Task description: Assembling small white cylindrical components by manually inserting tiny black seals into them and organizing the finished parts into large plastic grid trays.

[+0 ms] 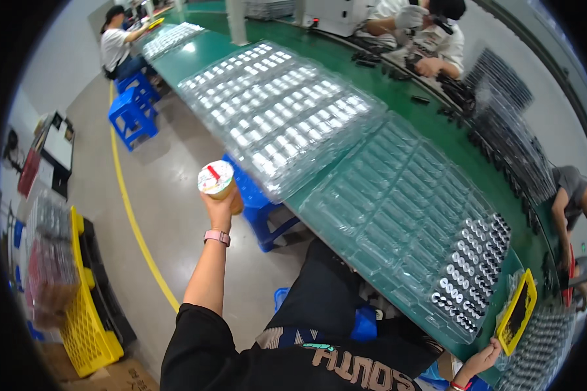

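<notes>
My left hand (218,212), with a pink watch band at the wrist, is wrapped round a drink cup (231,193). The cup has a sealed white top with a short red strip on it, and it is held up beside the table. At the lower right my right hand (482,358), with a red band at the wrist, grips the near corner of a yellow basket (527,313) holding small dark parts. Left of that basket lies a clear plastic tray (378,195). Several small black-and-white cylindrical parts (466,274) fill its right end; its other pockets hold nothing.
Further trays of silvery parts (287,111) cover the green table (192,62). Blue stools (132,114) stand along its left side. Co-workers (430,39) sit across and at the far end. Yellow crates (91,319) with stacked plastic trays stand at the left.
</notes>
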Action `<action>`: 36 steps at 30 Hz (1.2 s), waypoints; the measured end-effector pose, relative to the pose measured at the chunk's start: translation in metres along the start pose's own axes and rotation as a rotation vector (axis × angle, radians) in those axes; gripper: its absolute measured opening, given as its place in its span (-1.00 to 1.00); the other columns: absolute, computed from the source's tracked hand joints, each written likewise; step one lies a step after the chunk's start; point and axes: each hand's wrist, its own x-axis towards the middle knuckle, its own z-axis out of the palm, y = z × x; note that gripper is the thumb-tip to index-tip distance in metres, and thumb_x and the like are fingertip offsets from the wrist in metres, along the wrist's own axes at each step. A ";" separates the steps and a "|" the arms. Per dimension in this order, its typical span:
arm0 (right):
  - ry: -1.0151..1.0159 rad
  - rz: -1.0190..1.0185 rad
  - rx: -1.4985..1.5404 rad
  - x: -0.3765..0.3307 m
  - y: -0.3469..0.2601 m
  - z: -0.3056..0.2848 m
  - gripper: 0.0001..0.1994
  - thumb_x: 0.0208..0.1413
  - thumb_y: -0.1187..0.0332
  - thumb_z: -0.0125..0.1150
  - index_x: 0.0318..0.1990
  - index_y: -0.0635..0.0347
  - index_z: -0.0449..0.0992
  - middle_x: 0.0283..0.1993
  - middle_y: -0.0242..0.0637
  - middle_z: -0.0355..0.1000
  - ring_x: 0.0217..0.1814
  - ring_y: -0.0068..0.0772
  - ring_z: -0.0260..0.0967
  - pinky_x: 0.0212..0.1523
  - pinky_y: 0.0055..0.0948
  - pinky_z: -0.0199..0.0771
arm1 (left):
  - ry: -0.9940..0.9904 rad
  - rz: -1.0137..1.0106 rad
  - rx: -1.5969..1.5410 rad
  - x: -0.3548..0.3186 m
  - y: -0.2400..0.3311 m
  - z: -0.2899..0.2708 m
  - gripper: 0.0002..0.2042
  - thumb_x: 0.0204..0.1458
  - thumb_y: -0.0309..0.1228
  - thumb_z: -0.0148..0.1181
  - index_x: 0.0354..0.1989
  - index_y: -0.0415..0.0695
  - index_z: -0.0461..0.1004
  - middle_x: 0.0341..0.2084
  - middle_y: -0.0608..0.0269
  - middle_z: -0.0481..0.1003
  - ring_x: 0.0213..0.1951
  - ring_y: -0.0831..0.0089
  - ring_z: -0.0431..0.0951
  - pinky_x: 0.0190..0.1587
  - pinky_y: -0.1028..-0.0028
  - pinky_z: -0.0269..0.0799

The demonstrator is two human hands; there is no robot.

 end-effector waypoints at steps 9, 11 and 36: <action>-0.084 0.187 -0.082 0.006 -0.029 -0.008 -0.81 -0.01 0.45 -0.12 -0.35 0.25 0.46 -0.32 -0.23 0.43 -0.31 -0.27 0.34 -0.21 -0.46 0.30 | -0.274 0.252 0.091 0.040 -0.094 0.047 -0.61 -0.16 -0.65 -0.16 -0.07 -0.25 0.29 -0.19 -0.01 0.34 -0.17 0.28 0.39 -0.25 0.39 0.40; -0.007 0.131 0.044 0.010 -0.029 0.001 -0.86 -0.07 0.49 -0.04 -0.39 0.26 0.47 -0.39 -0.22 0.44 -0.40 -0.26 0.34 -0.32 -0.45 0.33 | -0.996 0.043 -0.731 -0.018 0.015 0.088 -0.54 0.06 -0.26 -0.02 0.11 -0.22 0.21 -0.01 -0.02 0.33 -0.08 0.21 0.42 -0.01 0.40 0.31; 0.129 0.173 0.291 0.005 -0.028 -0.009 -0.87 -0.22 0.62 -0.04 -0.48 0.28 0.44 -0.55 -0.33 0.36 -0.67 -0.45 0.10 -0.59 -0.55 0.16 | -1.274 -0.861 -1.428 -0.310 0.232 0.200 -0.48 0.11 -0.08 -0.15 0.09 -0.26 0.21 -0.02 -0.02 0.32 -0.10 0.23 0.43 -0.08 0.31 0.36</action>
